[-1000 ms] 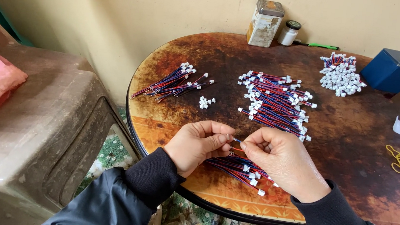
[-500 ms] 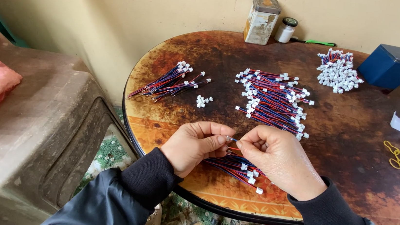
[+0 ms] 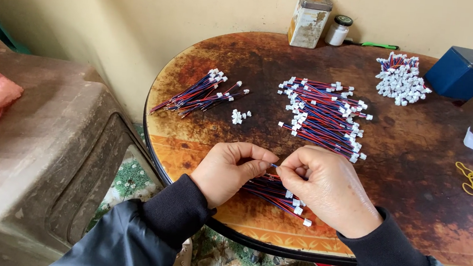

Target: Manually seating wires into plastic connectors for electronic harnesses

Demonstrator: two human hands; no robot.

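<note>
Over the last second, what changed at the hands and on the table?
Hardly anything: the left hand and right hand stay pinched together on a thin wire above the near bundle of wires. The other wire piles and the blue box kept their places.

Both arms wear a dark jacket, charcoal to navy, of smooth, faintly shiny fabric that creases in soft folds along the forearms. Each sleeve ends in a snug black ribbed knit cuff (duller and softer-looking than the shell cloth) that closes at the wrist. Left hand [image 3: 231, 173] bare: no glove, ring or watch showing. Right hand [image 3: 329, 189] likewise bare. Fingernails short and unpainted where visible. No markings or logos seen on the sleeves.
</note>
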